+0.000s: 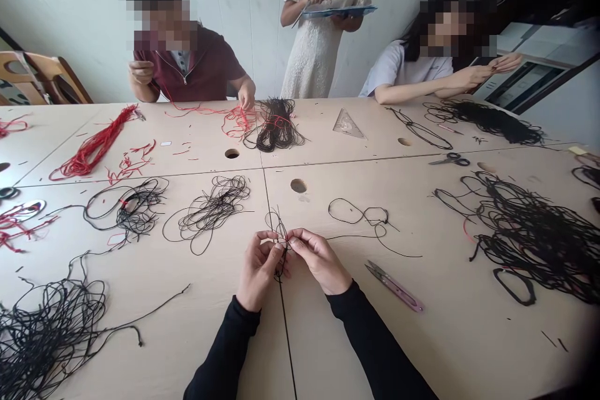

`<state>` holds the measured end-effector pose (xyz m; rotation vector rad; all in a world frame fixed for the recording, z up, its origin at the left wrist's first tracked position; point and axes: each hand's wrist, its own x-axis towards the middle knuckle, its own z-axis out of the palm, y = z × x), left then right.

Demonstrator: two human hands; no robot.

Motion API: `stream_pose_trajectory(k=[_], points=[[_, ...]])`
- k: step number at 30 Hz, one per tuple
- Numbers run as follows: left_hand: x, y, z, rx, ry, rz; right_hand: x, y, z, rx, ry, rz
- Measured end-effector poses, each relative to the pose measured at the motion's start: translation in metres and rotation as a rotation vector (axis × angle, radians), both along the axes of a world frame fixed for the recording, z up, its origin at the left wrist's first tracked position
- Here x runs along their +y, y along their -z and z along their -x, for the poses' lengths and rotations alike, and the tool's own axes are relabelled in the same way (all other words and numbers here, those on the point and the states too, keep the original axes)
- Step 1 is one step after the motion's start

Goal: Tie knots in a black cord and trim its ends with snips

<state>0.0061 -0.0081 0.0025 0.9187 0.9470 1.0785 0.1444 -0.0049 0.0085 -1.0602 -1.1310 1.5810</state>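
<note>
Near the middle of the table, my left hand [262, 264] pinches a looped black cord [277, 220] between thumb and fingers. My right hand [315, 256] is closed on the same cord from the other side, its fingertips almost touching those of the left. A small bit of red shows at the pinch; what it is I cannot make out. Loops of the cord stick out above and below my fingers. Right of my hands lies a thin black cord [360, 215] in loose loops, with one strand running toward my right hand. Pink thread snips [396, 286] rest beside my right wrist.
Tangled black cord piles lie at left front [47, 319] and right [539, 237]. Smaller black bundles [213, 206] sit left of centre. Red cord [100, 144], a triangle ruler [347, 124] and scissors [450, 160] lie farther back. Two people sit opposite; another stands with a blue clipboard [340, 11].
</note>
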Motion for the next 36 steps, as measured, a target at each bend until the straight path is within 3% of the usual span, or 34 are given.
stream_pose_trajectory(k=[10,25,36], points=[[0.000,-0.002,-0.001,-0.051,-0.016,-0.015,0.002,0.006,-0.002,-0.150,0.081,-0.062],[0.002,0.001,0.000,-0.050,-0.128,0.001,-0.001,-0.007,-0.001,-0.136,-0.036,-0.101],[0.000,-0.002,0.000,-0.153,-0.124,-0.024,-0.001,-0.006,-0.002,-0.167,0.000,-0.103]])
